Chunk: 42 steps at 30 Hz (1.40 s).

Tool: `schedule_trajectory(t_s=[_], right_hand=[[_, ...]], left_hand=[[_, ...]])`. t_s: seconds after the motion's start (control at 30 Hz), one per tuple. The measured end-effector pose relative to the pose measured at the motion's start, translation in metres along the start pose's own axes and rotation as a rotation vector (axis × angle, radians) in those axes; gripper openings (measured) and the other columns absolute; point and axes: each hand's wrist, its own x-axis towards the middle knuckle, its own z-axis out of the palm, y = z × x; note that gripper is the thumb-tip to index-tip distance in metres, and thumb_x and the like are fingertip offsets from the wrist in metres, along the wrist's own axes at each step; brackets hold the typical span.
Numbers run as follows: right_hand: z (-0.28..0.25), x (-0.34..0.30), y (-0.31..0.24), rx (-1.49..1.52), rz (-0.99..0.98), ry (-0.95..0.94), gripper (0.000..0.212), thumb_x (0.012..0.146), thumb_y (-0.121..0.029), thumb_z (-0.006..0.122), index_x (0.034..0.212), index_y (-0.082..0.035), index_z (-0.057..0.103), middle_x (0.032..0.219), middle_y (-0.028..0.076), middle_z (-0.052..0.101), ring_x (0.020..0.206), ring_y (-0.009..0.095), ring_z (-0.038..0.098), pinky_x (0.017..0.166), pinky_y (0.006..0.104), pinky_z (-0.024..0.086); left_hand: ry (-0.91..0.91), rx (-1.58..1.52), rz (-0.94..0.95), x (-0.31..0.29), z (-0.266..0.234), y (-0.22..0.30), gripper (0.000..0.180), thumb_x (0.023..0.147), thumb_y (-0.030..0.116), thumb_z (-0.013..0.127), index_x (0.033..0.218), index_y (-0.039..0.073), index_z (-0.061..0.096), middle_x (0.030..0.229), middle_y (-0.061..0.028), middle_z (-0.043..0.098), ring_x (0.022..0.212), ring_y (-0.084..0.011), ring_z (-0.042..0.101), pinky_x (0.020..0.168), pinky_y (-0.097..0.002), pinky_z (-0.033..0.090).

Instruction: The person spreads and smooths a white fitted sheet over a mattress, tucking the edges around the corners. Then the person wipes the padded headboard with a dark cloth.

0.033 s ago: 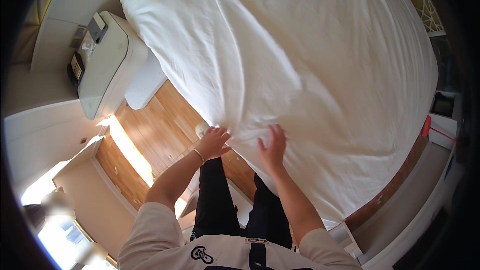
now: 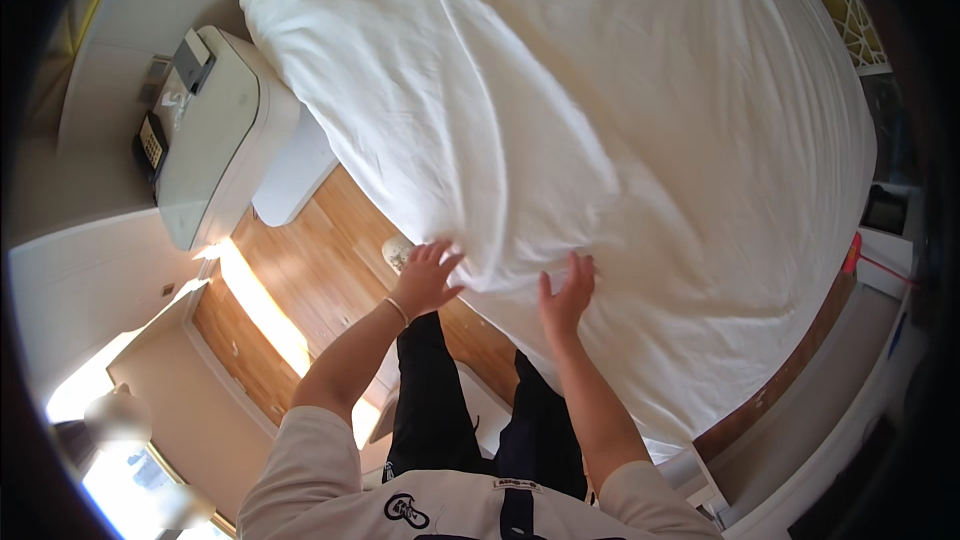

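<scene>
A wide white sheet (image 2: 640, 170) covers the bed, with long folds running across it. At its near left edge is my left hand (image 2: 426, 276), a thin bracelet on the wrist. Its fingers are spread and meet the cloth at the rim. Farther right, my right hand (image 2: 567, 298) is over the near part of the sheet, fingers and thumb apart. Creases gather in the fabric between the two hands. Neither hand shows a pinch of cloth; whether the right fingertips press on the sheet I cannot tell.
On the left, a rounded pale bedside cabinet (image 2: 222, 140) carries a dark telephone (image 2: 150, 145) and a grey box (image 2: 193, 62). Wooden floor (image 2: 325, 230) lies beside the bed, with a light shoe (image 2: 396, 252) near my left hand. A red object (image 2: 852, 253) is at the right.
My right hand has shifted a little to the right over the sheet. My left hand has barely moved. More of the light shoe shows, and the folds have shifted slightly right.
</scene>
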Motion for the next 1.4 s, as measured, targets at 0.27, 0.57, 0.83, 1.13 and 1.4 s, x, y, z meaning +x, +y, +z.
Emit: schedule_trajectory(t_s=[0.27,0.57,0.83,1.13,1.4], right_hand=[[0.124,0.069,-0.134,-0.307,0.406,0.051,0.071,0.079,-0.039,0.066,0.142,-0.022,0.039,0.148,0.018,0.030,0.132,0.043,0.031,0.101,0.0606,0.029],[0.236,0.137,-0.375,0.229,-0.198,-0.443,0.062,0.075,-0.022,0.071,0.133,-0.020,0.050,0.142,0.018,0.041,0.133,0.035,0.035,0.105,0.0533,0.028],[0.221,0.170,-0.335,0.108,0.192,0.131,0.055,0.078,-0.014,0.066,0.128,-0.002,0.047,0.130,0.020,0.048,0.122,0.039,0.043,0.102,0.0487,0.033],[0.266,0.257,-0.418,0.467,0.234,-0.349,0.023,0.082,-0.015,0.065,0.099,0.000,0.059,0.081,0.009,0.061,0.072,0.019,0.059,0.065,0.0317,0.048],[0.295,0.298,-0.508,0.742,0.238,-0.325,0.018,0.087,-0.015,0.062,0.098,-0.001,0.060,0.083,0.011,0.063,0.076,0.019,0.061,0.069,0.0303,0.050]], left_hand=[[0.286,-0.131,-0.063,0.061,-0.073,-0.153,0.056,0.081,0.025,0.068,0.132,0.013,0.048,0.142,-0.0179,0.037,0.133,-0.0364,0.033,0.106,-0.0488,0.030],[0.233,-0.255,-0.301,0.029,-0.126,-0.274,0.056,0.082,0.017,0.064,0.133,0.005,0.044,0.140,-0.0222,0.036,0.126,-0.0410,0.038,0.102,-0.0518,0.033],[0.308,-0.339,-0.309,0.091,-0.183,-0.303,0.056,0.084,0.021,0.064,0.133,0.004,0.044,0.139,-0.0235,0.035,0.126,-0.0418,0.038,0.101,-0.0516,0.035],[0.418,-0.202,-0.380,0.182,-0.279,-0.429,0.059,0.083,0.022,0.065,0.135,0.007,0.043,0.140,-0.0241,0.034,0.128,-0.0406,0.036,0.102,-0.0505,0.034],[0.577,-0.163,-0.391,0.264,-0.336,-0.545,0.065,0.081,0.022,0.066,0.137,0.003,0.039,0.140,-0.0271,0.036,0.129,-0.0436,0.036,0.103,-0.0499,0.034]])
